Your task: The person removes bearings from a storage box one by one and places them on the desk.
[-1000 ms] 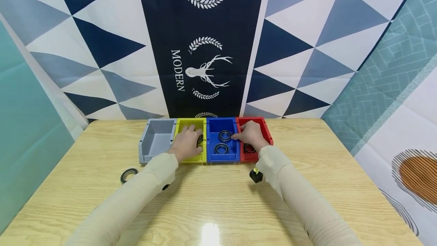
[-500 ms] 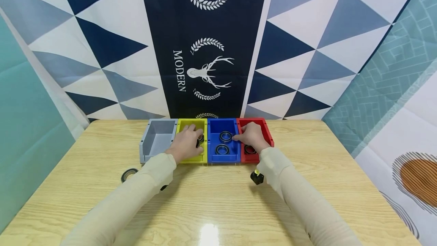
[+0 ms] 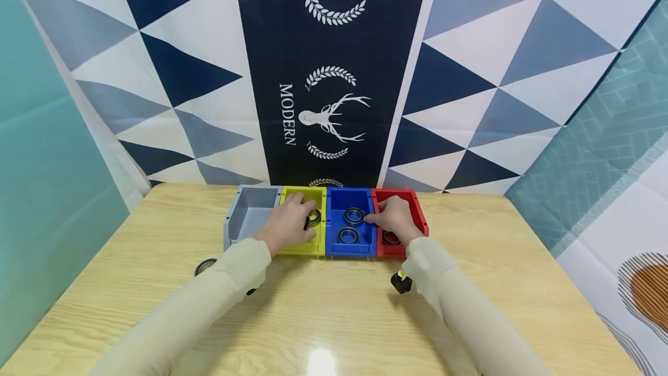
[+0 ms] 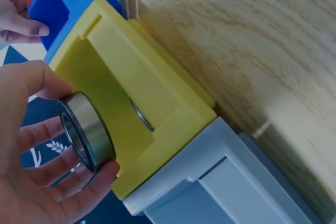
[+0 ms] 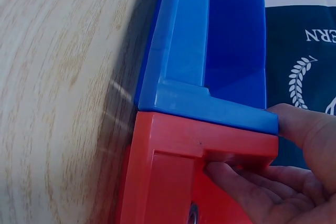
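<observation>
On the left, one loose bearing (image 3: 200, 264) lies on the table (image 3: 318, 312), partly behind the left sleeve; then comes the grey bin (image 3: 230, 222). The left hand (image 3: 287, 224) reaches over the yellow bin (image 3: 300, 250), thumb and fingers bent part-way, pinching the held bearing (image 4: 93, 129) by its rim. The left wrist view shows that bearing at the bin's opening, tilted, its bore axis running across the hand; its height above the floor I cannot tell. Another bearing (image 4: 142, 115) shows partly inside. Next, the blue bin (image 3: 351, 250) holds two flat bearings (image 3: 346, 217). Farther from the held bearing, the right hand (image 3: 398, 216) straddles the adjoining blue and red bin (image 3: 392, 252) walls, thumb on the blue side, fingers inside the red, gripping them.
</observation>
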The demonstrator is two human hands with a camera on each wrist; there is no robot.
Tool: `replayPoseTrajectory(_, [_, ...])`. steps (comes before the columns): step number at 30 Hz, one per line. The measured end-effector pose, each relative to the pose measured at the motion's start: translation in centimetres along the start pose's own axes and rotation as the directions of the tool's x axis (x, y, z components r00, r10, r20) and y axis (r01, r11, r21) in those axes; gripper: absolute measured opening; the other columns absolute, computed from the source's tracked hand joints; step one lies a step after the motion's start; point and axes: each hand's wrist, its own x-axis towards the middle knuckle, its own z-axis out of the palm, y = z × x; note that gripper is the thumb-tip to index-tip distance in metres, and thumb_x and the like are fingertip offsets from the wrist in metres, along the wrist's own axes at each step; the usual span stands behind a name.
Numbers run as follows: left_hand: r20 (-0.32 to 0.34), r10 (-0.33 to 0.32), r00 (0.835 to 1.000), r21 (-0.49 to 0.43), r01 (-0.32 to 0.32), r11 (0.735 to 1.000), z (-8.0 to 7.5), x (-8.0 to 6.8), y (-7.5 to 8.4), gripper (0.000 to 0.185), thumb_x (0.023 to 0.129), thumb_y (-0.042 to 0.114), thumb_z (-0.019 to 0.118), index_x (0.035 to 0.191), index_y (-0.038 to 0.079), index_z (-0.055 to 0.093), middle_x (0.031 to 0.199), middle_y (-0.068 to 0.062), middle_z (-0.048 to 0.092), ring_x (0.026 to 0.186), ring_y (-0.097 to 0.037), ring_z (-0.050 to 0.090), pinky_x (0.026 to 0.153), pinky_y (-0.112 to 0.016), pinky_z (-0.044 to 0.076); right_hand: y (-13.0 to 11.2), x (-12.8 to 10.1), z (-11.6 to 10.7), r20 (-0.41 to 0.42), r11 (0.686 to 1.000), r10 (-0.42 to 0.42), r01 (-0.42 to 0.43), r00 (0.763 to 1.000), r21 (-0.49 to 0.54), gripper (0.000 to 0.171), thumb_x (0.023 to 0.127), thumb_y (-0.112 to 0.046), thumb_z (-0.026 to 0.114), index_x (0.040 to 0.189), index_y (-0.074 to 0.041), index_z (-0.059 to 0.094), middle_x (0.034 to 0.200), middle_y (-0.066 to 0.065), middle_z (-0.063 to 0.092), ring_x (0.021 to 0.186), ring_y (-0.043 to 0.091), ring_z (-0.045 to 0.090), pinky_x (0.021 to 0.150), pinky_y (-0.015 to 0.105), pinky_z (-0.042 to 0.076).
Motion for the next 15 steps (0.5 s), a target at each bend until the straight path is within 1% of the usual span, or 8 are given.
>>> replayPoseTrajectory(3, [-0.006, 0.010, 1.000, 0.003, -0.010, 1.000, 0.2, -0.4, 0.1, 0.038, 0.081, 0.028, 0.069, 0.114, 0.013, 0.062, 0.108, -0.009, 0.057, 0.097, -0.023, 0.049, 0.084, -0.037, 0.053, 0.2, -0.1, 0.3, 0.005, 1.000, 0.005, -0.005, 1.000, 0.008, 0.025, 0.080, -0.026, 0.076, 0.074, -0.004, 0.067, 0.054, 0.001, 0.053, 0.053, 0.014, 0.050, 0.055, 0.021, 0.041])
replayPoseTrajectory(6, [-0.011, 0.010, 1.000, 0.005, -0.010, 1.000, 0.4, -0.9, 0.3, 0.038, 0.080, 0.028, 0.070, 0.114, 0.014, 0.063, 0.105, -0.008, 0.057, 0.093, -0.022, 0.048, 0.080, -0.035, 0.054, 0.3, -0.2, 0.4, 0.010, 1.000, 0.010, -0.010, 1.000, 0.013, 0.026, 0.079, -0.026, 0.077, 0.087, -0.001, 0.072, 0.060, 0.003, 0.060, 0.058, 0.015, 0.055, 0.058, 0.021, 0.044])
replayPoseTrajectory(8, [-0.011, 0.009, 1.000, 0.004, -0.009, 1.000, 0.4, -1.1, 0.4, 0.037, 0.079, 0.028, 0.070, 0.113, 0.014, 0.063, 0.102, -0.008, 0.057, 0.091, -0.021, 0.047, 0.077, -0.034, 0.053, 0.3, -0.2, 0.4, 0.010, 1.000, 0.008, -0.009, 1.000, 0.013, 0.027, 0.080, -0.026, 0.076, 0.088, -0.001, 0.072, 0.058, 0.003, 0.058, 0.058, 0.015, 0.054, 0.058, 0.021, 0.043])
replayPoseTrajectory(12, [-0.006, 0.007, 1.000, 0.010, -0.007, 1.000, 0.3, -1.2, 0.6, 0.034, 0.080, 0.027, 0.071, 0.110, 0.015, 0.063, 0.099, -0.007, 0.056, 0.089, -0.020, 0.046, 0.076, -0.032, 0.052, 0.2, -0.1, 0.2, 0.011, 1.000, 0.005, -0.006, 1.000, 0.013, 0.026, 0.080, -0.027, 0.076, 0.080, -0.002, 0.070, 0.054, 0.001, 0.050, 0.056, 0.015, 0.052, 0.057, 0.021, 0.042])
replayPoseTrajectory(13, [-0.005, 0.009, 1.000, 0.009, -0.009, 1.000, 0.2, -1.2, 0.6, 0.033, 0.080, 0.027, 0.071, 0.109, 0.015, 0.063, 0.099, -0.006, 0.056, 0.089, -0.020, 0.046, 0.076, -0.032, 0.052, 0.2, 0.0, 0.1, 0.012, 1.000, 0.003, -0.004, 1.000, 0.015, 0.026, 0.080, -0.027, 0.076, 0.080, -0.002, 0.070, 0.054, 0.001, 0.050, 0.056, 0.015, 0.052, 0.057, 0.022, 0.042])
replayPoseTrajectory(15, [-0.009, 0.021, 1.000, 0.007, -0.021, 1.000, 0.1, -1.2, 0.7, 0.032, 0.080, 0.026, 0.070, 0.109, 0.015, 0.063, 0.100, -0.006, 0.056, 0.089, -0.020, 0.046, 0.075, -0.032, 0.052, 0.2, 0.2, -0.1, 0.009, 1.000, 0.005, -0.005, 1.000, 0.012, 0.027, 0.081, -0.027, 0.075, 0.086, -0.001, 0.071, 0.057, 0.002, 0.055, 0.058, 0.015, 0.054, 0.059, 0.022, 0.045])
